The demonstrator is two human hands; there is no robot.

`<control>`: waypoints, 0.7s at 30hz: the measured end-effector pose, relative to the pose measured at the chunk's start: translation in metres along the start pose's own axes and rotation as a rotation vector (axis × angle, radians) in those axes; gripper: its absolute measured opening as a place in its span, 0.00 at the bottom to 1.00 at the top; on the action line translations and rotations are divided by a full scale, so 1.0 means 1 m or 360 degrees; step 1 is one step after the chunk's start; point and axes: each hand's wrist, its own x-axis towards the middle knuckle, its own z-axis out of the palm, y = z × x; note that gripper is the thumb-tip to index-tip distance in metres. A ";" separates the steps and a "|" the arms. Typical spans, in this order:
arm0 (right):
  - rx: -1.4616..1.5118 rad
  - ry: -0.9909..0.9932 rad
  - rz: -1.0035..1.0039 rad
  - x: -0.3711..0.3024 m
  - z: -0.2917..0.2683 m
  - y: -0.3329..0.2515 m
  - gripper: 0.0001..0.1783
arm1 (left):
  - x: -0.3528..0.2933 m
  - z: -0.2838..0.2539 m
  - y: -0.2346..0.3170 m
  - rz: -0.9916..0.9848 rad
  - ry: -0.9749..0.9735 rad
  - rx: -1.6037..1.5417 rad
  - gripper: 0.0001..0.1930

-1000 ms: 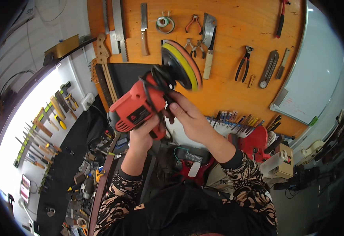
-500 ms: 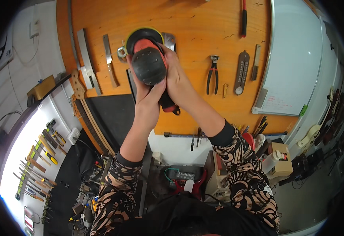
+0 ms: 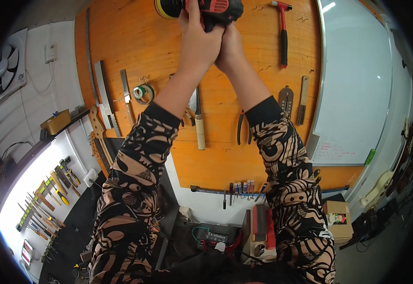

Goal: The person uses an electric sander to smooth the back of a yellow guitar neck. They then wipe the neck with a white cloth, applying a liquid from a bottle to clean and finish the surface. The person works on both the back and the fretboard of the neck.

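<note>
A red and black handheld power tool [image 3: 216,6], with a round yellow-rimmed disc at its left end, is raised high and partly cut off by the upper edge. It looks like a disc sander or polisher. My left hand [image 3: 200,45] is closed on its grip, with fingers reaching up over the body. Beside it, pressed against its heel, my right hand [image 3: 231,49] wraps round the handle from the right. Fingers and handle partly hide each other. Behind the hands stands an orange wooden tool board [image 3: 244,158].
On the board hang a red and black hammer [image 3: 282,38], a wrapped-handle saw [image 3: 200,132], green-edged tape [image 3: 142,93] and a brush [image 3: 303,99]. A whiteboard [image 3: 353,94] stands right. Chisels and files [image 3: 41,203] line the left wall. A cardboard box [image 3: 337,220] sits lower right.
Both hands have lifted the power tool up and slightly right. It has turned so its disc points left. The view has tilted, and more of the hammer and tape shows.
</note>
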 end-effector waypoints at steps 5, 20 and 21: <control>-0.0123 0.0096 0.0077 0.013 -0.011 0.000 0.28 | 0.015 0.014 0.006 -0.0227 0.0076 0.0247 0.48; -0.0243 -0.0030 0.0056 0.034 -0.052 0.001 0.27 | 0.038 0.029 -0.010 -0.0192 0.0184 0.0320 0.43; -0.0266 -0.0049 0.0034 0.034 -0.054 0.003 0.27 | 0.039 0.032 -0.012 -0.0182 0.0221 0.0291 0.42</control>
